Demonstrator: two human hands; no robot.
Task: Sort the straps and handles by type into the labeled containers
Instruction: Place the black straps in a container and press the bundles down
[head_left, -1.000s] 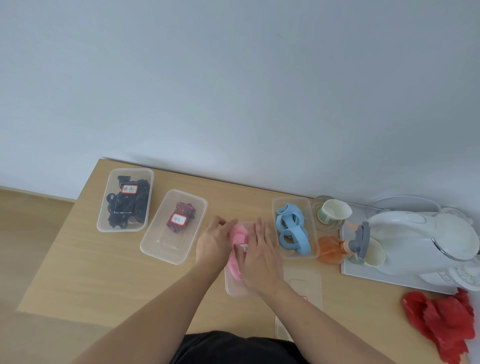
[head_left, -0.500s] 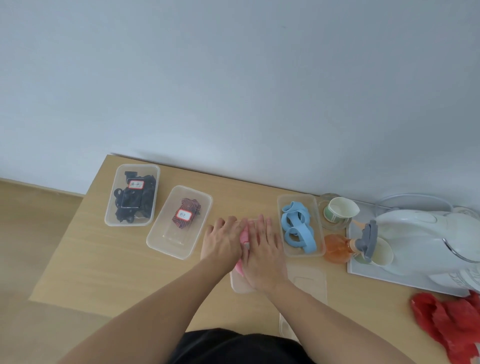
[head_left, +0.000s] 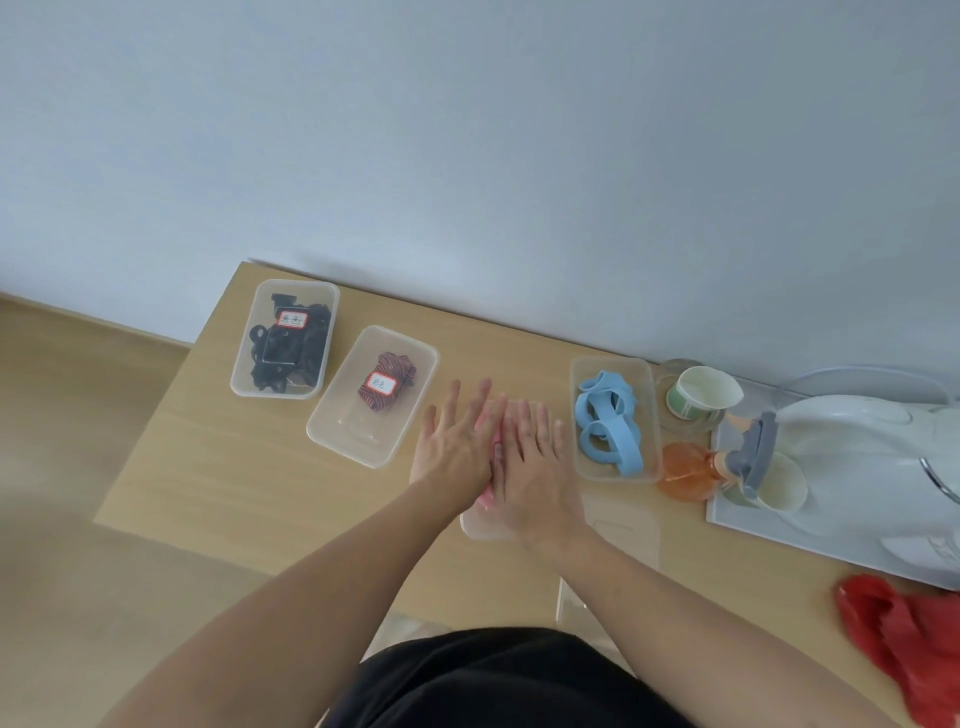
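The left hand (head_left: 454, 452) has flattened beside the right hand (head_left: 535, 467); both, fingers straight, press pink straps (head_left: 487, 499) into the container (head_left: 478, 527).

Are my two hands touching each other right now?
Touching. The head view shows the left hand and right hand lying flat, their inner edges meeting without a gap.

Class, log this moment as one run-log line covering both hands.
left hand: open, over pink item | right hand: open, alongside | under hands: clear plastic container, mostly hidden | stage: likely pressing contents down
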